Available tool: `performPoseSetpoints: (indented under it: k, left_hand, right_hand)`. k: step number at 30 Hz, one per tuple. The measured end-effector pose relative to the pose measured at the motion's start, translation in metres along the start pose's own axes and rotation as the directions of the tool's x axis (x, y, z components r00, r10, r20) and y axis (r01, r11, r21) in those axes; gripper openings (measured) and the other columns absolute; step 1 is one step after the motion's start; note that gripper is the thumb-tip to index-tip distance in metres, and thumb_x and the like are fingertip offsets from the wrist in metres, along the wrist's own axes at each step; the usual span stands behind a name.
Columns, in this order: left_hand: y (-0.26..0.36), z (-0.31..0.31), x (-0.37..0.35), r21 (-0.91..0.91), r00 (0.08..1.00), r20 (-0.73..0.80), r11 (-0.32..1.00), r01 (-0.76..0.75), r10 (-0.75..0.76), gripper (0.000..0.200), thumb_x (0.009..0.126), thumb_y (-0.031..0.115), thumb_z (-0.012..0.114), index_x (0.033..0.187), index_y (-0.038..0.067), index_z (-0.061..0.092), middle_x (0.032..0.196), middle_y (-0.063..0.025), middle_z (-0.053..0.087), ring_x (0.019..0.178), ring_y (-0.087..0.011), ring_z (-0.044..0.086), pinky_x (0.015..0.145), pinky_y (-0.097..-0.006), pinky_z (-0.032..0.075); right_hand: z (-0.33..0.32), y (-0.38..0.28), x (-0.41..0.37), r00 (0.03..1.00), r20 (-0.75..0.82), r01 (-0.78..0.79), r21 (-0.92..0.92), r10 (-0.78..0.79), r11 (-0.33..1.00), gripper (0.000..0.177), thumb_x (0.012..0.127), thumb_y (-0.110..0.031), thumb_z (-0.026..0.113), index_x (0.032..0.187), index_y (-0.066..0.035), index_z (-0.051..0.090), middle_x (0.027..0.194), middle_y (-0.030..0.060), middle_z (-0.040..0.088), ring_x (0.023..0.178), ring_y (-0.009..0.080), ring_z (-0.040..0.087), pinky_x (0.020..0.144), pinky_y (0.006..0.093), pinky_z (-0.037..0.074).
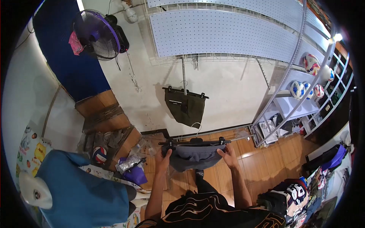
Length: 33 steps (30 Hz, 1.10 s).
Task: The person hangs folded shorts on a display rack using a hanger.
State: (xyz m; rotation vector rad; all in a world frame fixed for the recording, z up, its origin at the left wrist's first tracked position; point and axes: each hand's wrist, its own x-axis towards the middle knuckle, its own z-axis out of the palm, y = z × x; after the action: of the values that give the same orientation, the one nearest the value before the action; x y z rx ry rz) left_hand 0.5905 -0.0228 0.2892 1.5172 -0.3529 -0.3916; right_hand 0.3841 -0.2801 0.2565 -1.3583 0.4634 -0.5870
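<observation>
A pair of grey shorts (195, 156) hangs by its waistband from a black clip hanger (195, 142) in front of me. My left hand (163, 157) grips the waistband at the left clip, thumb on top. At the right clip, my right hand (228, 155) pinches the other end of the waistband. The hanger's hook points away from me, toward the wall. Just beyond it, dark olive shorts (185, 108) hang on another clip hanger (186, 92) from a metal wall arm (184, 74). My fingers beneath the fabric are partly hidden.
A mannequin in a blue shirt (81, 186) stands at left, near a purple bag (135, 174). A fan (97, 34) is upper left. Pegboard shelves (224, 36) run above; a rack holds balls (297, 89) at right. Piled clothes (292, 193) lie lower right.
</observation>
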Motion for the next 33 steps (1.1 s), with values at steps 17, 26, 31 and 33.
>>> performPoseSetpoints:
  k: [17,26,31,33]
  left_hand:
    - [-0.036,0.019,0.247,0.098,0.995,-0.082,0.993,0.059,-0.051,0.025,0.091,0.021,0.072,0.106,0.002,0.065,0.096,-0.0014,0.067,0.085,-0.0105,0.059,0.078,-0.0263,0.046]
    - [-0.031,0.041,0.28,0.036,0.996,-0.081,0.998,0.042,-0.039,0.033,0.09,0.027,0.073,0.11,0.002,0.063,0.099,-0.0013,0.066,0.089,-0.0111,0.058,0.082,-0.0275,0.046]
    - [-0.032,0.039,0.286,0.117,0.996,-0.023,0.989,0.087,-0.084,0.03,0.093,0.02,0.069,0.115,0.002,0.059,0.103,-0.003,0.066,0.091,-0.0111,0.06,0.082,-0.0265,0.047]
    - [-0.034,0.041,0.291,0.106,0.994,-0.042,0.989,0.103,-0.1,0.03,0.093,0.02,0.069,0.115,0.002,0.059,0.102,-0.0028,0.066,0.091,-0.0111,0.06,0.082,-0.0263,0.047]
  right_hand:
    - [0.0,0.052,0.299,0.936,0.335,-0.146,0.099,0.106,0.984,0.06,0.085,-0.002,0.07,0.141,0.0,0.048,0.127,0.0079,0.062,0.116,0.0162,0.056,0.105,0.0318,0.039]
    - [-0.008,0.061,0.34,0.937,0.317,-0.161,0.025,0.145,0.987,0.03,0.084,0.0,0.07,0.109,-0.006,0.055,0.126,0.0021,0.061,0.106,0.0123,0.049,0.097,0.0293,0.036]
    - [-0.004,0.055,0.338,0.947,0.285,-0.176,0.082,0.147,0.981,0.028,0.084,-0.002,0.072,0.102,-0.007,0.051,0.122,0.0007,0.061,0.104,0.0112,0.048,0.094,0.0293,0.036]
    - [-0.004,0.056,0.341,0.953,0.265,-0.171,0.082,0.144,0.982,0.029,0.085,-0.004,0.073,0.105,-0.007,0.053,0.121,0.0002,0.061,0.104,0.0111,0.048,0.093,0.0295,0.036]
